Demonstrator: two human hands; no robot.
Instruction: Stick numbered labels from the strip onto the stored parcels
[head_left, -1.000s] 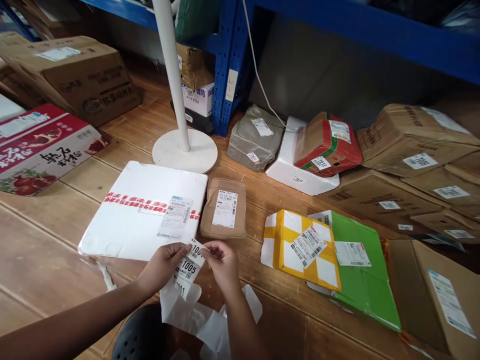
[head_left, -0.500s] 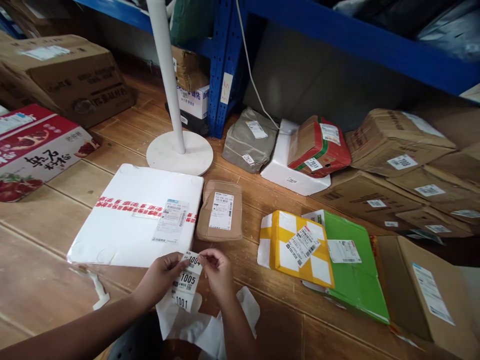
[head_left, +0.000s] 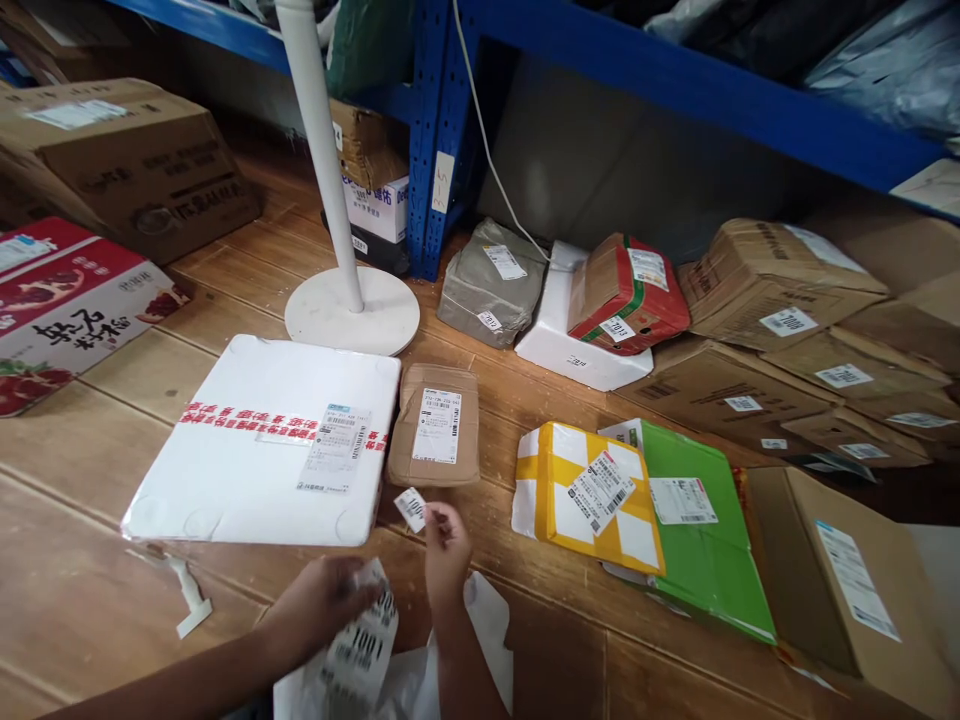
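Note:
Between the fingertips of my right hand (head_left: 448, 550) is a small white label (head_left: 410, 509) printed 1004, just below a small brown parcel (head_left: 435, 472). My left hand (head_left: 319, 605) grips a strip of number labels (head_left: 361, 645); 1001 shows on it, and the hand is a little blurred. The strip's lower end hangs over white backing paper (head_left: 484, 630) near my body. A large white package (head_left: 247, 480) with red printed tape lies flat beyond my left hand. The brown parcel sits at its right side and bears a shipping label.
A white stand (head_left: 352, 310) rises behind the white package. To the right lie a yellow-and-white parcel (head_left: 551, 490), a green parcel (head_left: 720, 530) and an open-flapped carton (head_left: 795, 560). Stacked boxes (head_left: 720, 370) line the back right under blue shelving (head_left: 675, 90). A red-and-white box (head_left: 97, 300) stands left.
The 1004 label has come off the strip and moved up and right in my right hand. My left hand has drawn down with the strip. The view has shifted slightly.

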